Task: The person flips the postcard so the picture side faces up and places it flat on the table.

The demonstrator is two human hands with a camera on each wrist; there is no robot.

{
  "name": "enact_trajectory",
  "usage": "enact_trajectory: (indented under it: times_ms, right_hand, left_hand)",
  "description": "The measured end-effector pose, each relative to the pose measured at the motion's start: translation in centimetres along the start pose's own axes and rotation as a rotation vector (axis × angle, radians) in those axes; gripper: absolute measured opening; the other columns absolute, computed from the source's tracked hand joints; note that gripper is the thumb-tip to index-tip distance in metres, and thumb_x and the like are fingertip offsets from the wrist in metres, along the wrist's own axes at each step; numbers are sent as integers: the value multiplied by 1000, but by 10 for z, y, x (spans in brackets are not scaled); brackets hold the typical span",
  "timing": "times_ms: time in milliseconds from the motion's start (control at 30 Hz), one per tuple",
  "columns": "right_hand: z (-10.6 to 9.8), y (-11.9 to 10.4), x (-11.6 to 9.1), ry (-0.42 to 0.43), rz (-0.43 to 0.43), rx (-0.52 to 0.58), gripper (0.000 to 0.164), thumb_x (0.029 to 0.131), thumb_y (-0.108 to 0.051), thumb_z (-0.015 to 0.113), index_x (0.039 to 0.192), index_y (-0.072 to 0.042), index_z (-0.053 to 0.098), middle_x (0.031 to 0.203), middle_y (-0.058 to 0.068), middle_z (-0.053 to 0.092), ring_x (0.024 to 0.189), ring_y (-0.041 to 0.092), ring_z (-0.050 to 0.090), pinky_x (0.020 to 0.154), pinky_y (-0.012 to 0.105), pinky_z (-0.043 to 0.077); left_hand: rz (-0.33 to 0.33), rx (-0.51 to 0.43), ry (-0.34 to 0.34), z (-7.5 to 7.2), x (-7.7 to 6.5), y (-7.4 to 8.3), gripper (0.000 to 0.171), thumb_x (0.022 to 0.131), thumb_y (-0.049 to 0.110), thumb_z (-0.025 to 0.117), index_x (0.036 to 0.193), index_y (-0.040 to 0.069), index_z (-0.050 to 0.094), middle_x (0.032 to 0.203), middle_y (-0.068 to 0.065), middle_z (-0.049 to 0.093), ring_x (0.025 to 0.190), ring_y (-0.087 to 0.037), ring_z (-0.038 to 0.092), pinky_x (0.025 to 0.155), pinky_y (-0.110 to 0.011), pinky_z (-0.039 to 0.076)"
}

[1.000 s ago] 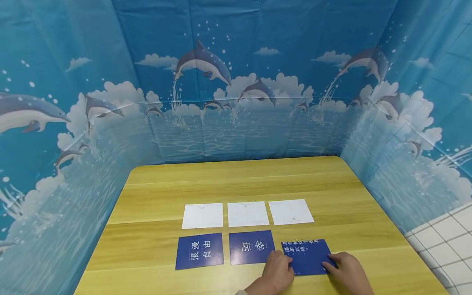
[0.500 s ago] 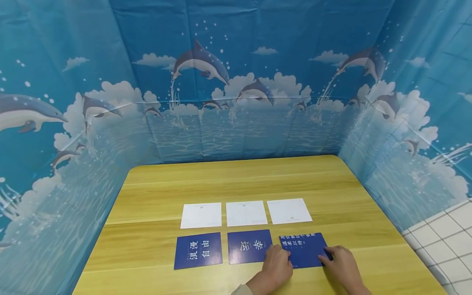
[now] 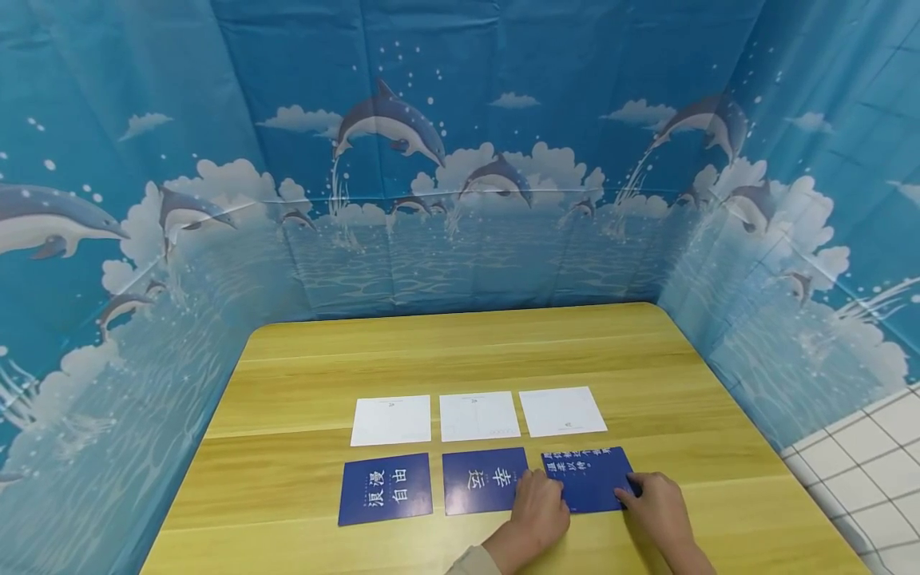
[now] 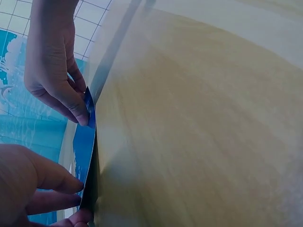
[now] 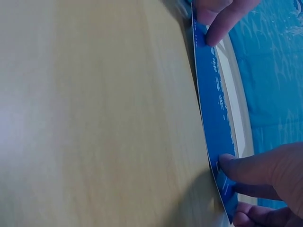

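A dark blue postcard (image 3: 591,484) with white writing is at the right end of the front row in the head view. My left hand (image 3: 539,509) pinches its left side and my right hand (image 3: 657,507) pinches its right side. In the right wrist view the postcard (image 5: 212,109) bows slightly, with a shadow under its near edge. The right thumb (image 5: 246,165) lies on its printed face, other fingers behind the edge. The left wrist view shows the left hand (image 4: 35,182) on the near end of the postcard (image 4: 85,146).
Two more blue postcards, one with two characters (image 3: 477,483) and one with more (image 3: 386,489), lie to the left. Behind them is a row of white-faced cards (image 3: 479,417). The wooden table (image 3: 460,351) meets a dolphin-print curtain (image 3: 460,263) at its back edge.
Both hands have moved the right-hand blue postcard away from the person and slightly left, closer to the white row. The other cards stay in place.
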State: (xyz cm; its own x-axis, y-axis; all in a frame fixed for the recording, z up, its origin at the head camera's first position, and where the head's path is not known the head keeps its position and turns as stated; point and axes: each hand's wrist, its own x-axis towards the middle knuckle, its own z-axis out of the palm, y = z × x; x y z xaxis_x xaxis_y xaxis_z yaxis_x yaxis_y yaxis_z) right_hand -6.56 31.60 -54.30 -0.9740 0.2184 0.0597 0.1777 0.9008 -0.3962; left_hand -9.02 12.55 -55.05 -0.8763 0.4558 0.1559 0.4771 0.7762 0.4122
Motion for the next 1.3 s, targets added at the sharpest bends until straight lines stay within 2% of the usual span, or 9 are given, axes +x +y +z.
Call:
enact_trajectory:
  times_ms: [167,367,800,1100,1300]
  right_hand:
    - [0,-3,1,5,14,0,35,72,-13,75,91,15,65,88,30,62,86,46,57,73,52,45]
    - [-1,-7,1,16,24,5,35,72,-11,75,91,16,64,88,32,61,86,47,56,74,52,45]
    - [-2,-8,7,-41,3,-34,32,74,-13,73,90,14,65,88,30,61,87,47,56,75,52,44]
    - [2,-10,3,10,25,-33,35,74,-11,73,92,17,63,85,32,58,84,46,55,76,52,42]
    - [4,-12,3,5,58,-44,36,76,-11,71,96,18,62,90,33,58,88,45,52,81,54,38]
  left_hand:
    - [-10,14,-10,-1,1,1,10,71,15,67,64,9,65,65,0,45,67,-14,39,63,-27,36]
    - [-33,45,-27,-4,4,3,14,73,19,68,63,9,64,66,-1,46,70,-16,41,64,-28,37]
    - [-57,45,-31,-8,5,4,16,73,18,67,61,8,63,66,-2,45,70,-16,41,66,-29,39]
    - [-51,59,-37,-7,5,6,22,72,15,66,53,10,56,66,-2,45,70,-16,41,70,-30,41]
    - [-46,63,-30,-7,6,6,21,72,14,66,53,8,57,66,-3,46,70,-17,41,70,-30,41]
